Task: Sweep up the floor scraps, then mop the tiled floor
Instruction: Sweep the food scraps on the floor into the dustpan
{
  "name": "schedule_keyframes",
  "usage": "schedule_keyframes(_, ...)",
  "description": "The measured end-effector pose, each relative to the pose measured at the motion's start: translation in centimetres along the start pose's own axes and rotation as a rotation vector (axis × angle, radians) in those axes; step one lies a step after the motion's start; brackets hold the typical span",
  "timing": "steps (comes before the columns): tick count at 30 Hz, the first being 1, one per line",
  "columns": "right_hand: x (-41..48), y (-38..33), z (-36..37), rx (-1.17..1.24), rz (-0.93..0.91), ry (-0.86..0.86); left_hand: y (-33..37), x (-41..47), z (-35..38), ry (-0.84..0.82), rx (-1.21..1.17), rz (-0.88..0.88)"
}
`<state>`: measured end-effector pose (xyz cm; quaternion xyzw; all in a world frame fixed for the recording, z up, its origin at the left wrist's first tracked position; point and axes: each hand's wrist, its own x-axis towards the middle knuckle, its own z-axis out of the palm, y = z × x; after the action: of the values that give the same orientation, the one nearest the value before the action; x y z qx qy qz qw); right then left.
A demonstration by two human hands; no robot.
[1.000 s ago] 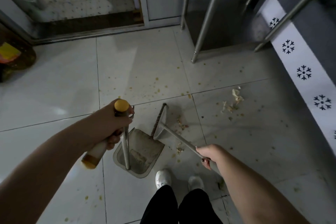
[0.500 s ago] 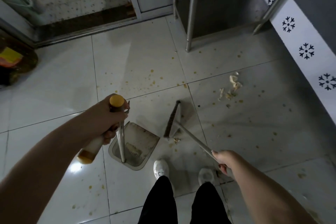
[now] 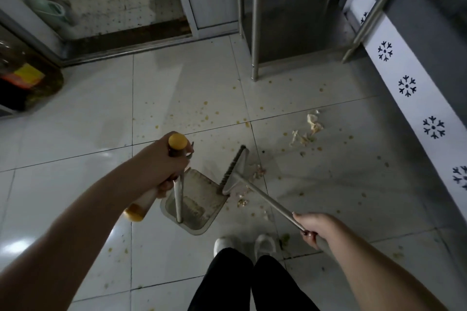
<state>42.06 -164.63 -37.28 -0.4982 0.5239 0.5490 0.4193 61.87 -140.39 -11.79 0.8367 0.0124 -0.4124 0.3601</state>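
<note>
My left hand (image 3: 164,166) grips a yellow-capped handle together with the upright metal rod of the grey dustpan (image 3: 202,197), which sits on the pale tiled floor (image 3: 75,134) in front of my feet. My right hand (image 3: 312,226) grips the long metal broom handle (image 3: 267,201). The broom head (image 3: 233,169) stands on the floor at the dustpan's right edge. Small scraps (image 3: 257,173) lie just right of the head. A larger pile of pale vegetable scraps (image 3: 307,131) lies further right. Yellow crumbs are scattered over the tiles.
Metal table legs (image 3: 254,33) stand ahead on the right. A white panel with snowflake marks (image 3: 406,88) runs along the right wall. A door threshold (image 3: 126,43) crosses the far side. A dark round container (image 3: 27,83) sits at the left. My white shoes (image 3: 242,245) are below the dustpan.
The broom head swung back and forth beside the dustpan's mouth, and small scraps now lie right of it. Both hands kept their grips. The view shifted slightly.
</note>
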Motion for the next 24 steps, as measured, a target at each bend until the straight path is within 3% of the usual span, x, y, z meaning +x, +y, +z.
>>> schedule_keyframes(9, 1.7, -1.0, 4.2, 0.088, 0.086, -0.109, -1.4, -0.1, 2.0, -0.045, 0.058, -0.070)
schedule_keyframes(15, 4.2, 4.2, 3.4, 0.020, 0.000, 0.095, -2.7, -1.1, -0.6, -0.088, 0.025, -0.090)
schedule_keyframes(19, 3.3, 7.6, 0.7, 0.099, -0.168, 0.308, -3.4, -1.5, -1.3, -0.132, 0.038, -0.065)
schedule_keyframes(24, 1.4, 8.1, 0.1, 0.090, -0.146, 0.348, -4.4, -2.2, -1.4, -0.178, 0.049, -0.037)
